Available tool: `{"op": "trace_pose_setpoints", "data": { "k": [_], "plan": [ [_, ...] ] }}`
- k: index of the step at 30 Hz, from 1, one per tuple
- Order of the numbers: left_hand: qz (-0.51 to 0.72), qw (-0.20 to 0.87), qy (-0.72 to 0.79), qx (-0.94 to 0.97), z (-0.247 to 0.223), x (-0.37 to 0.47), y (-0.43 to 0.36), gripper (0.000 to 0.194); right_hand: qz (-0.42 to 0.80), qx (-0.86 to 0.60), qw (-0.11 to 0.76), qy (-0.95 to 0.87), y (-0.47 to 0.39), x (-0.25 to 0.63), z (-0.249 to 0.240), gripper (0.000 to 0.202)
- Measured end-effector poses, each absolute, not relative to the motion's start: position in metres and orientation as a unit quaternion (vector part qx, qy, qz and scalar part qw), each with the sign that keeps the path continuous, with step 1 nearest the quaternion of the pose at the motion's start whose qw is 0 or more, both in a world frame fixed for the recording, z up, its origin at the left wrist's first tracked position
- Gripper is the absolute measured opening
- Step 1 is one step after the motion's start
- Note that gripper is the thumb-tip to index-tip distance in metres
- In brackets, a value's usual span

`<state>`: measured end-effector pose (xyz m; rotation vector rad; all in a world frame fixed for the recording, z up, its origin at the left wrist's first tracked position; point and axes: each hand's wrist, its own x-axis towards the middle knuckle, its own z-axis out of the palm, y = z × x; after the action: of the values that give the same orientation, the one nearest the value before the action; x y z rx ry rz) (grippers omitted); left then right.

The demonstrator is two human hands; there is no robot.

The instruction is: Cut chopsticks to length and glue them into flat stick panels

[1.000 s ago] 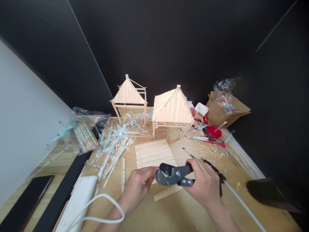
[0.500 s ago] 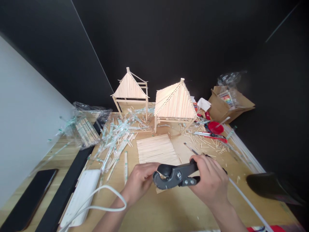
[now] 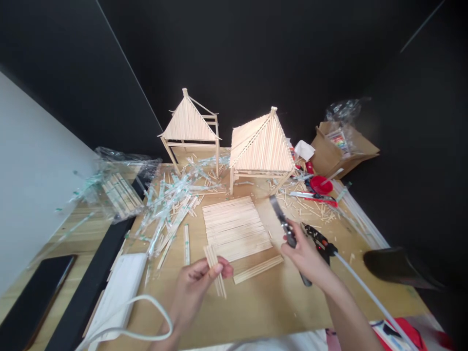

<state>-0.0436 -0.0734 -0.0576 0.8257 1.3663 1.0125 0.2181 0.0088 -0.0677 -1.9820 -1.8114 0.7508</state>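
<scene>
My left hand [image 3: 193, 282] pinches a short bunch of thin wooden sticks [image 3: 211, 257] between thumb and fingers. In my right hand [image 3: 305, 253] is a black hand cutter [image 3: 279, 212], its head pointing away from me and its handles partly covered by my fingers. Between my hands lies a strip of longer sticks [image 3: 259, 269] on the table. Just beyond it is a flat panel of sticks laid side by side [image 3: 236, 226]. A black glue gun [image 3: 317, 238] with a white cord rests beside my right hand.
Two stick-built house models stand at the back: a part-roofed one [image 3: 190, 122] and a fuller-roofed one [image 3: 263, 146]. Loose sticks and plastic wrappers [image 3: 175, 200] lie left. A red dish [image 3: 321, 185], utility knife [image 3: 312, 196], cardboard box [image 3: 331, 156], power strip [image 3: 119, 292] and phone [image 3: 38, 297] surround them.
My right hand has moved the cutter away to the right, apart from my left hand. The stick bunch in my left hand and the strip on the table now show. The view has shifted slightly.
</scene>
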Motion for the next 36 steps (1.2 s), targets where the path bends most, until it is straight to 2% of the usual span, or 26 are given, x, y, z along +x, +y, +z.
{"op": "trace_pose_setpoints", "data": {
  "k": [3, 8, 18, 26, 36],
  "plan": [
    [0.403, 0.632, 0.573, 0.332, -0.077, -0.034, -0.092, 0.026, 0.262, -0.699, 0.108, -0.657, 0.009, 0.212, -0.085, 0.043],
    [0.331, 0.655, 0.574, 0.363, -0.106, -0.02, -0.125, 0.032, 0.172, -0.74, 0.088, -0.645, 0.032, 0.191, -0.11, 0.053],
    [0.42, 0.559, 0.669, 0.252, -0.112, -0.034, -0.133, 0.042, 0.07, -0.756, 0.101, -0.642, 0.062, 0.171, -0.132, 0.054],
    [0.426, 0.545, 0.691, 0.208, -0.127, -0.037, -0.121, 0.052, 0.071, -0.746, 0.109, -0.653, 0.074, 0.16, -0.127, 0.052],
    [0.431, 0.547, 0.696, 0.175, -0.123, -0.036, -0.122, 0.058, 0.106, -0.768, 0.093, -0.624, 0.143, 0.098, -0.119, 0.052]
  ]
}}
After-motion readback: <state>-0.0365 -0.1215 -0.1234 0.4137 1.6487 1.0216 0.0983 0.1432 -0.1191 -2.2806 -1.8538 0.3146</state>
